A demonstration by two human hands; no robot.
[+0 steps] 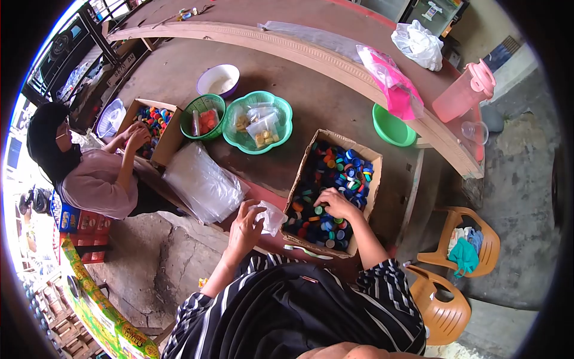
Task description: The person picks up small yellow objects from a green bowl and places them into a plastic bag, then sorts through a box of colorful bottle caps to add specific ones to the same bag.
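Note:
My left hand (242, 230) has its fingers curled on a small clear plastic bag (272, 219) beside the box. To its right, my right hand (337, 205) reaches into a cardboard box (373, 179) full of plastic bottle caps (344, 164), mostly blue, with some green, red, orange and white. Its fingers bend down around a green bottle cap (319, 210); the fingertips are partly hidden among the caps. A stack of clear plastic bags (203, 182) lies on the table edge to the left of my left hand.
Left, another person (98, 179) works at a second box of caps (170, 152). Mid-table stand a teal basket (239, 145), a green basket (209, 136) and a purple-rimmed bowl (208, 73). A green basin (394, 134), pink pitcher (457, 99) and orange chairs (442, 317) are right.

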